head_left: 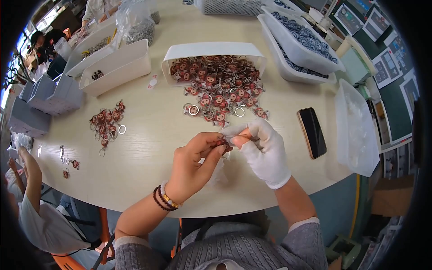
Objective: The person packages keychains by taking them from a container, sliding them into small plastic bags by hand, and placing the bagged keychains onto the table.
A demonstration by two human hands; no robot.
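Left hand [194, 164] pinches small charm [221, 141], gloved right hand [266, 155] pinching its edge, likely for fine control; keychain pile [220, 92] at 12 o'clock, spilling from tipped bin [213, 48], presumably for easy reach.

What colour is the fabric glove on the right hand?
The fabric glove is plain white, best seen in the head view.

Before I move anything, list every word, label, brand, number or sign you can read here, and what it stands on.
No text can be read in this view.
Papers on the green board: too small and blurred.
Small tag on the table: too small.
Key rings: any lettering too small.
Phone: dark screen, none showing.
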